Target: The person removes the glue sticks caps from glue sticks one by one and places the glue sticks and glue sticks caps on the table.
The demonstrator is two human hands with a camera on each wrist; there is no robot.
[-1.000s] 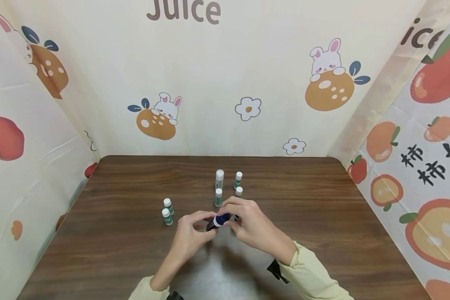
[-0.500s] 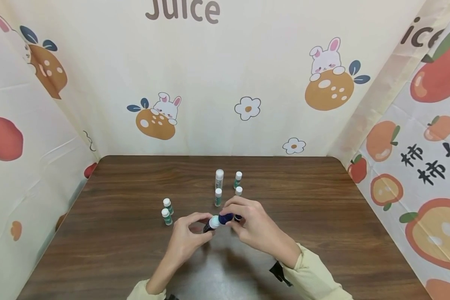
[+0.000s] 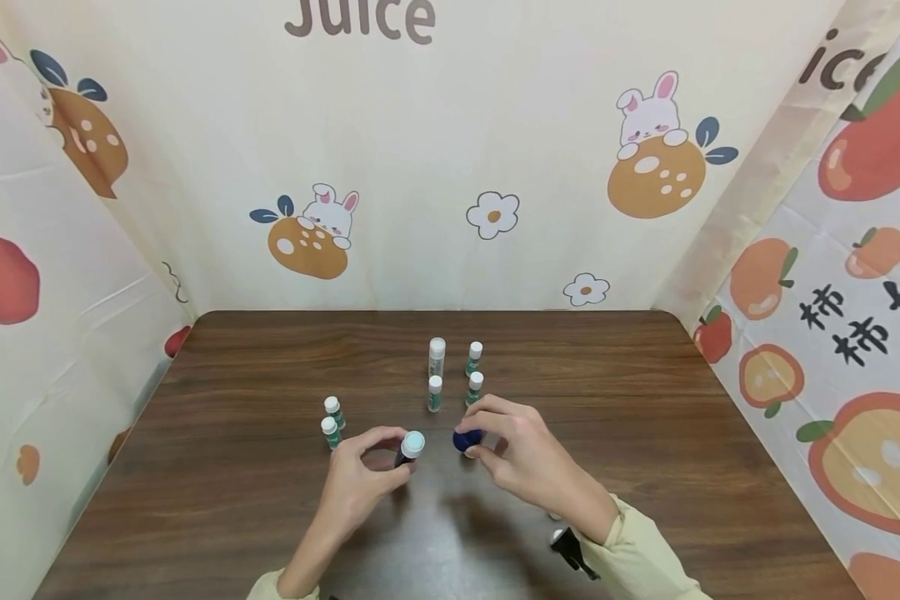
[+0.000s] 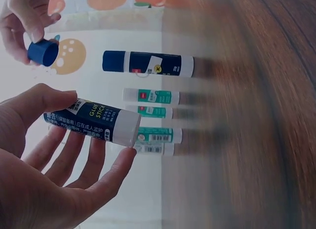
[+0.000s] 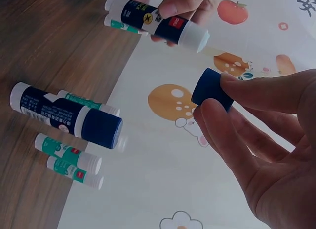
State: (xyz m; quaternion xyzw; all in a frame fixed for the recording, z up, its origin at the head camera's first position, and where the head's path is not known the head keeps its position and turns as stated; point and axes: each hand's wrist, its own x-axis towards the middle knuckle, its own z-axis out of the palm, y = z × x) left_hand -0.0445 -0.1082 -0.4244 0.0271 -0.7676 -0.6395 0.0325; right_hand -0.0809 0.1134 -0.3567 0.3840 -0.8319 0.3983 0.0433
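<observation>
My left hand point(image 3: 360, 479) grips a dark blue glue stick point(image 4: 94, 121) between thumb and fingers. It is uncapped and tilted, its pale round top point(image 3: 414, 442) facing up in the head view. To its right, my right hand point(image 3: 525, 450) pinches a blue cap point(image 5: 212, 88) between thumb and fingertips. Cap and stick are apart, both held above the table. A second dark blue glue stick point(image 5: 59, 113), capped, stands upright on the table; the right hand mostly hides it in the head view.
Two small green glue sticks point(image 3: 332, 432) stand left of the left hand. Beyond the right hand stand more green ones point(image 3: 435, 394) and a taller white-capped stick point(image 3: 437, 358). Printed cloth walls point(image 3: 420, 167) enclose the wooden table point(image 3: 255, 433) at back and sides.
The cap has come off the held glue stick. My left hand has moved left with the stick, its top now turned upward; my right hand has moved slightly right with the cap.
</observation>
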